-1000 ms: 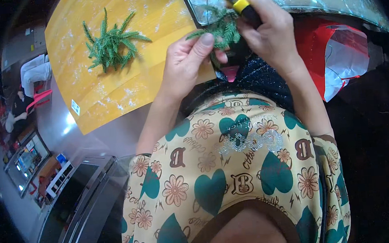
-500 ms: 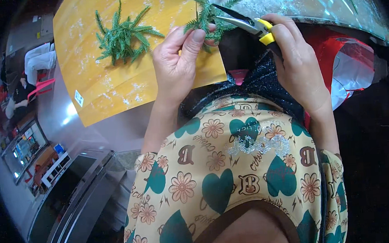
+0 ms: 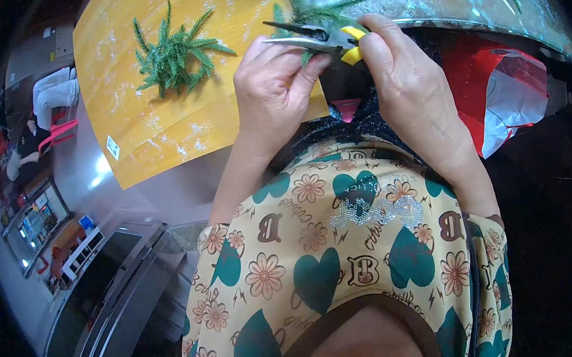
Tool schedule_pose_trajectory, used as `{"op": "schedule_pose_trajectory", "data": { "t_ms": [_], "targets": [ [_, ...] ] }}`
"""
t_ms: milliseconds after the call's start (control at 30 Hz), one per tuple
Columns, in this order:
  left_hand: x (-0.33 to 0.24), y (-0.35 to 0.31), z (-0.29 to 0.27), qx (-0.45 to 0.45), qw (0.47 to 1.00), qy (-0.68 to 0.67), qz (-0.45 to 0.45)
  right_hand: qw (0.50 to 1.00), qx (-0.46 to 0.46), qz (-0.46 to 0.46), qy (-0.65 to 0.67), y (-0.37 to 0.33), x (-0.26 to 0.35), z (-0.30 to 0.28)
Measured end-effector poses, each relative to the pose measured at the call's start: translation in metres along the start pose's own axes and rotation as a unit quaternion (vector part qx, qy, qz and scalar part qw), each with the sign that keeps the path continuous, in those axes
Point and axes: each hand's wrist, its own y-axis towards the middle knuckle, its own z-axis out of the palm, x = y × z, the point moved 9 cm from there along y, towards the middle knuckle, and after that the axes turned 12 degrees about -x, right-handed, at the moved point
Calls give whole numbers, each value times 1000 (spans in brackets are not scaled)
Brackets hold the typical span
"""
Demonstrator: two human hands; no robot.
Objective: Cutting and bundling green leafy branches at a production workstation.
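Observation:
My left hand [image 3: 268, 93] is closed, thumb against fingers, on a green artificial pine sprig [image 3: 335, 9]. The sprig is partly blurred and partly covered by the tool in front of it. In my right hand [image 3: 413, 80] is a pair of long-nose pliers [image 3: 319, 41] with yellow-and-black handles. Their jaws are spread apart and point left, crossing over my left fingers. Whether the jaws touch the sprig I cannot tell. Left of my hands, a clump of similar pine sprigs [image 3: 175, 59] lies on a yellow board [image 3: 154, 138].
A glass-topped table [image 3: 413, 0] with loose green bits stands at the far right. Below it is a red bag [image 3: 468, 86] with a pale lining. Further left are a pink chair [image 3: 57, 133], a seated person [image 3: 55, 95] and a dark, silver-edged cabinet [image 3: 100, 278].
My right hand has moved left with the pliers, bringing the jaws over my left fingers. My left hand has turned slightly and still grips the sprig.

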Motion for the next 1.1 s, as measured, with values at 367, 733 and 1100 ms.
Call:
{"op": "schedule_pose_trajectory", "data": {
  "t_ms": [367, 733, 1100],
  "targets": [
    [3, 1, -1, -39, 996, -64, -57, 998, 8, 40, -55, 0, -2, -5],
    [-15, 9, -11, -82, 990, 51, 106, 995, -49, -64, -53, 13, 11, 1],
    [-8, 14, -34, -124, 973, 142, 135, 988, -64, -138, 8, 39, 25, 18]
  ]
}}
